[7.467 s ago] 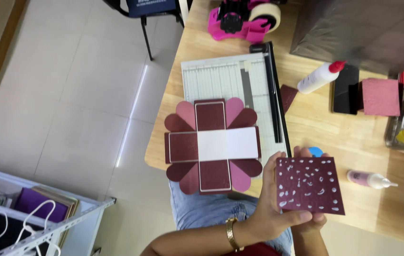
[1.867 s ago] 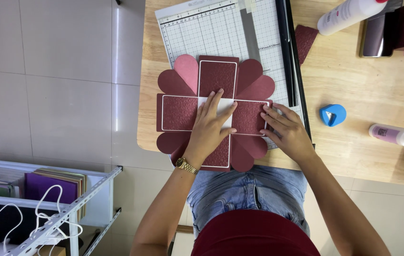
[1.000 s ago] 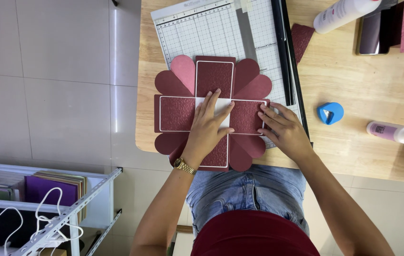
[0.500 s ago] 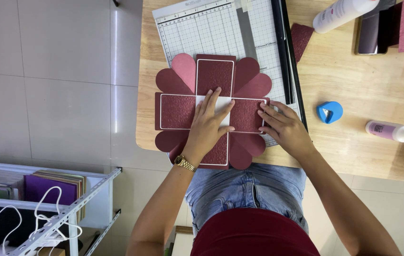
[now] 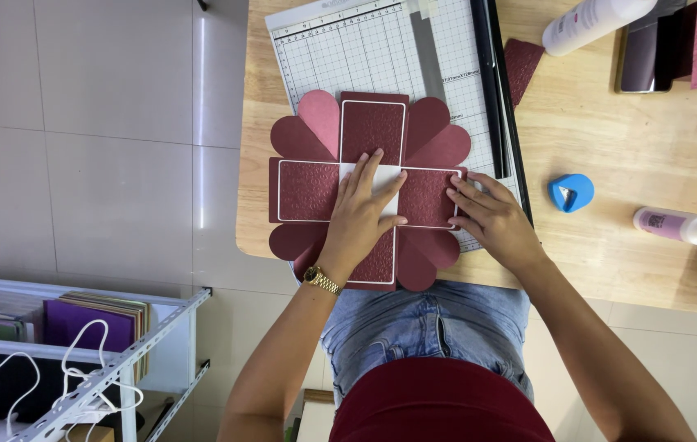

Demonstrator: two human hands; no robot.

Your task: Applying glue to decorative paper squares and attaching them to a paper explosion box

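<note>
Fingers of left hand (image 5: 362, 214) spread flat, right hand (image 5: 491, 219) pressing, maroon cross-shaped card (image 5: 369, 188), heart flaps, white centre.

Left hand (image 5: 363, 214) flat on centre of maroon unfolded box card (image 5: 307, 190), right hand (image 5: 491, 221) pressing its right panel, near front edge of desk (image 5: 627, 245).

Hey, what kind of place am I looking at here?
Probably a home craft space. A paper trimmer with a grid sits on a wooden table, beside glue bottles and a blue corner punch. Both hands press a maroon card cutout flat.
</note>
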